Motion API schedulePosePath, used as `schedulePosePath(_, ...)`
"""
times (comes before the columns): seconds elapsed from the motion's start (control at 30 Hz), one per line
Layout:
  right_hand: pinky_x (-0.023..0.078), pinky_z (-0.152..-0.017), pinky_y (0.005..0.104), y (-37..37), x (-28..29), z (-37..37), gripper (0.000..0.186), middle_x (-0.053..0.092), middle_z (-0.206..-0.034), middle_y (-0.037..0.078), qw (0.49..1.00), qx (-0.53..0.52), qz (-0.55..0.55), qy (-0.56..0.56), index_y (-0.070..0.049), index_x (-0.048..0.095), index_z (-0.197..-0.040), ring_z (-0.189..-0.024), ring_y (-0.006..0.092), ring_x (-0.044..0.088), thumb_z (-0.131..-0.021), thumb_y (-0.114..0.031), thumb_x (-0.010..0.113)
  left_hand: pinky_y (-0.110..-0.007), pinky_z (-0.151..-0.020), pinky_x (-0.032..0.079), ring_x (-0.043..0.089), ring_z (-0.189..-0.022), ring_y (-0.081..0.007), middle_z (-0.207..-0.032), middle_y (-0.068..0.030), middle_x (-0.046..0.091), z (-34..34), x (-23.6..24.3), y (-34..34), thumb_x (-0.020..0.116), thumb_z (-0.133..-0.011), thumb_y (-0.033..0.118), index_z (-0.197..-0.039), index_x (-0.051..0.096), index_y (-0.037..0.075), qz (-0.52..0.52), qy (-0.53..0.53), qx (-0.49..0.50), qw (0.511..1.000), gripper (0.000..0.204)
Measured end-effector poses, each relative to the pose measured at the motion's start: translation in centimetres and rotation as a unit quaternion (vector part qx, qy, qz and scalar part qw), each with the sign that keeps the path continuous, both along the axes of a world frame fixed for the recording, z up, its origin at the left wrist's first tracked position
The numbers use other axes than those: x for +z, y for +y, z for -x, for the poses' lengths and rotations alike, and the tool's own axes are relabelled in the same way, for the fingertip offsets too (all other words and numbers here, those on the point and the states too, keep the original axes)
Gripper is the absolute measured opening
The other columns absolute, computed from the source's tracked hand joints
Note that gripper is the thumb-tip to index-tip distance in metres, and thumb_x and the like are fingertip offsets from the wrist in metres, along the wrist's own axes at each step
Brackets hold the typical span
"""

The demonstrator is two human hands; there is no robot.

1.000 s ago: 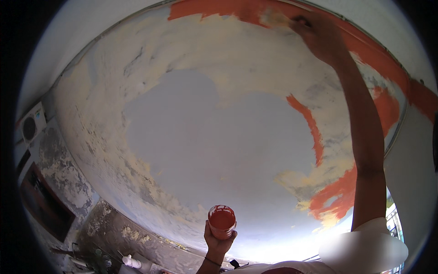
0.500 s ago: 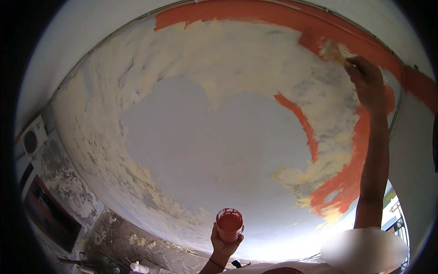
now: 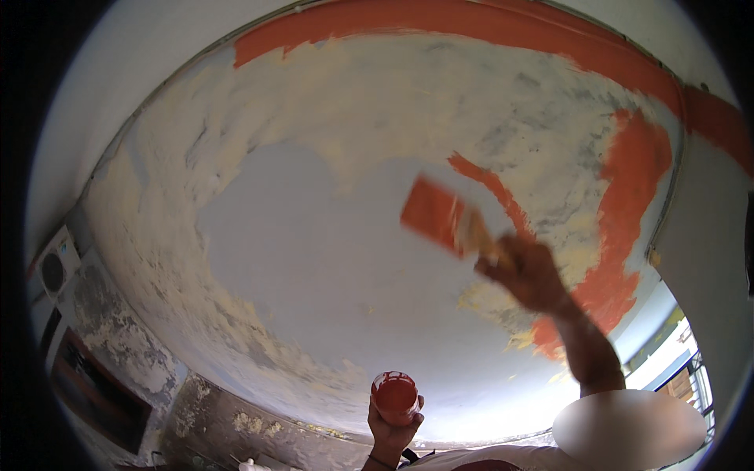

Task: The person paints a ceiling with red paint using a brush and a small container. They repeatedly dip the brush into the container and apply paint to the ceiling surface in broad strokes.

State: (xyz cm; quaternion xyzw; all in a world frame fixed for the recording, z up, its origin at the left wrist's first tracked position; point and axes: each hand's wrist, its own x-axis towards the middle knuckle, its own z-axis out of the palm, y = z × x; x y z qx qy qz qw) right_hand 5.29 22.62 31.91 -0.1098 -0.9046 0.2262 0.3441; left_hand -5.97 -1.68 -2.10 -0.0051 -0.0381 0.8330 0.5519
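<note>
My right hand (image 3: 536,275) is closed round the handle of a wide, flat paintbrush (image 3: 436,216), its bristles coated in orange-red paint. Hand and brush are a little smeared by motion. The brush shows in front of the grey middle of a patchy wall (image 3: 314,228); whether it touches the wall I cannot tell. Low in the view, my left hand (image 3: 391,433) grips a small cup of orange-red paint (image 3: 395,399) with smeared sides. Fresh orange-red paint (image 3: 640,180) runs down the wall's right side, and a thin curved stroke (image 3: 495,184) lies near the brush.
An orange-red band (image 3: 440,20) follows the wall's upper edge, beside a thin pipe or cable. At far left are an air-conditioner unit (image 3: 59,267) and a dark framed panel (image 3: 98,385) on a peeling wall. A bright opening with bars (image 3: 691,373) stands at lower right.
My right hand has brought the brush down and left from the upper right band to the wall's middle. My left hand still holds the cup low down; the view has shifted slightly.
</note>
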Motion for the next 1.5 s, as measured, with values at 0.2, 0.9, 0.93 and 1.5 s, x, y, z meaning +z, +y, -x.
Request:
schedulePosePath(0.2, 0.047, -0.065, 0.0336, -2.5, -19.6, -1.4, 0.034, 0.061, -0.071, 0.003, 0.939, 0.021, 0.335, -0.071, -0.002, 0.071, -0.093, -0.068, 0.0127, 0.056, -0.098, -0.035, 0.073, -0.050, -0.079, 0.058, 0.054, -0.125, -0.0364, -0.130, -0.0142, 0.061, 1.1, -0.2, 0.6, 0.062, -0.094, 0.063, -0.131, 0.065, 0.017, -0.004, -0.060, -0.056, 0.997, 0.059)
schedulePosePath(0.9, 0.054, -0.071, 0.0405, -7.8, -37.0, -7.3, 0.040, 0.072, -0.084, 0.018, 0.843, -0.195, 0.500, 0.027, 0.000, 0.074, -0.107, -0.077, 0.0268, 0.071, -0.104, -0.037, 0.059, -0.057, -0.112, 0.043, 0.053, -0.131, -0.0410, -0.137, -0.0235, 0.057, -2.7, -4.5, 6.2, 0.056, -0.099, 0.046, -0.138, 0.059, 0.006, 0.089, -0.069, -0.334, 0.936, 0.056)
schedulePosePath(0.93, 0.054, -0.071, 0.0417, -7.2, -37.7, -7.7, 0.042, 0.071, -0.083, 0.018, 0.863, -0.232, 0.448, -0.004, 0.000, 0.073, -0.103, -0.076, 0.0291, 0.071, -0.103, -0.040, 0.060, -0.057, -0.112, 0.044, 0.053, -0.130, -0.0411, -0.137, -0.0236, 0.057, -2.9, -5.0, 6.4, 0.057, -0.099, 0.046, -0.138, 0.059, 0.006, 0.083, -0.073, -0.339, 0.934, 0.056)
schedulePosePath(1.5, 0.052, -0.056, 0.0433, 0.2, -3.6, -3.9, 0.038, 0.060, -0.089, 0.021, 0.928, -0.112, -0.312, 0.170, 0.003, 0.058, -0.134, -0.069, 0.0364, 0.063, -0.098, -0.008, 0.066, -0.060, -0.111, 0.045, 0.053, -0.134, -0.0407, -0.147, -0.0143, 0.057, -0.1, -5.0, 4.2, 0.061, -0.097, 0.048, -0.149, 0.051, 0.015, -0.035, -0.050, -0.248, 0.967, 0.062)
